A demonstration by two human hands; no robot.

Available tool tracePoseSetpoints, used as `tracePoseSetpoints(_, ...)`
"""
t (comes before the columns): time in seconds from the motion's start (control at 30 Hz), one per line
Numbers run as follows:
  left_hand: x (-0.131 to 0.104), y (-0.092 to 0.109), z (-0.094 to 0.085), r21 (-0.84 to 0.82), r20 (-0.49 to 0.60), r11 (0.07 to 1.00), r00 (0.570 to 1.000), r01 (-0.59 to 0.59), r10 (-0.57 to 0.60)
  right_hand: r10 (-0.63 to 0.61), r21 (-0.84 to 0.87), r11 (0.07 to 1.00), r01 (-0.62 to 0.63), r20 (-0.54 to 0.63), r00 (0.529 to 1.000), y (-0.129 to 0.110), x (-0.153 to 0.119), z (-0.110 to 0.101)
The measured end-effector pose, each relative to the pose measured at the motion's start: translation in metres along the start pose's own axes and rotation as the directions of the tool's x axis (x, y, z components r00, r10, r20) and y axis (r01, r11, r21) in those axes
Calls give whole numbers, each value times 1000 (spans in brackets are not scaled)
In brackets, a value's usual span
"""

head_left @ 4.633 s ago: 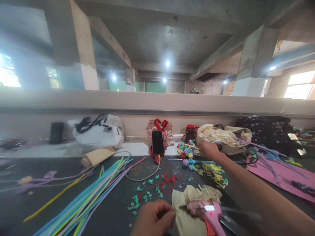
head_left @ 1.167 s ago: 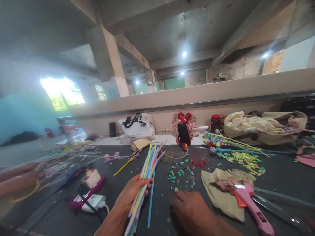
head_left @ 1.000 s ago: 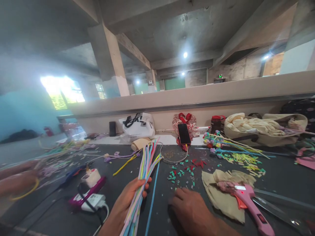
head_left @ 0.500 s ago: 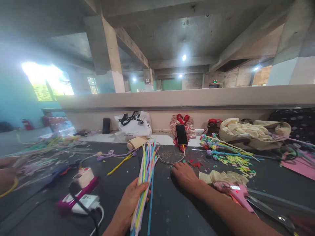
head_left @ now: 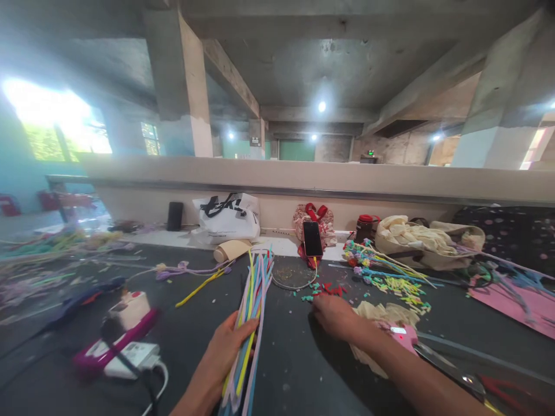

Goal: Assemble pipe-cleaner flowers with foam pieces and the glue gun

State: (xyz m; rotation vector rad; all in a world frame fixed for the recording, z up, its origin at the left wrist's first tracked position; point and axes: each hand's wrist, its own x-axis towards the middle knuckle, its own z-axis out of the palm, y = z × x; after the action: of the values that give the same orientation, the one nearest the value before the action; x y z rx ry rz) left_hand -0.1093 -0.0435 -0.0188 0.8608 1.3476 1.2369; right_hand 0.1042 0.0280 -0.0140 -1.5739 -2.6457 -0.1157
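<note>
1. The bundle of fuzzy craft stems (head_left: 255, 289) stands at a slant over the middle of the tabletop (head_left: 286, 364), its upper ends towards the far edge. The stems are gathered together, with no flower heads visible on them.
2. The left hand (head_left: 221, 355) grasps the bundle, thumb across the front and fingers wrapped around it.
3. The right hand (head_left: 336, 318) is low over the tabletop, its fingers curled down beside the green cut pieces (head_left: 307, 299) and red cut pieces (head_left: 333, 289); whether they pinch any cannot be told. These pieces lie loose and scattered.
4. To the right, beyond that hand, the flower-tipped stems (head_left: 362, 260) look already made up, judging by their clustered heads. Yellow-green cut pieces (head_left: 401, 287) lie loose beside them.
5. Nearer the right side are a pink glue gun (head_left: 405, 336), partly hidden by the forearm, a crumpled cloth (head_left: 367, 353) and scissors (head_left: 446, 364).
6. Left of the bundle, a single yellow stem (head_left: 200, 290) lies apart, ungathered. A phone (head_left: 313, 239) leans near the far edge.
</note>
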Motion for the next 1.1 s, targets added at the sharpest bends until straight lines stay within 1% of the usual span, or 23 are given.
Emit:
tracePoseSetpoints(0.1,5,-4,-4,-20,-2,1000,1000,-2,2,53,11,999,-53,-68,996,4,8,-5)
tracePoseSetpoints(0.17,9,-6,-7,-25,-5,1000,1000,-4,4,37,37,999,-33,-103,994,-4,7,-8)
tracePoseSetpoints(0.3,13,-10,-10,-20,-30,1000,999,-21,21,-84,136,985,103,-140,987,-42,-1,-2)
tracePoseSetpoints(0.37,13,-10,-10,-40,-49,999,998,-32,30,-140,142,976,162,-155,978,-62,-2,5)
tracePoseSetpoints(0.47,13,-12,-9,-91,-79,995,996,-41,34,-148,116,979,169,-175,973,-83,1,12)
tracePoseSetpoints(0.6,15,-14,-11,-155,-92,986,995,-52,38,-163,91,978,187,-216,963,-96,9,12)
tracePoseSetpoints(0.73,16,-16,-15,-133,-83,989,995,-67,56,-174,46,982,185,-181,968,-99,19,16)
tracePoseSetpoints(0.87,15,-16,-18,-140,-88,988,995,-59,46,-91,96,990,103,-126,988,-85,27,19)
tracePoseSetpoints(1.0,10,-10,-15,-272,-160,961,987,-49,5,-48,140,988,65,-125,991,-66,27,13)
tracePoseSetpoints(1.1,8,-6,-14,-352,-193,936,980,-18,-54,-58,190,978,81,-127,990,-62,25,7)
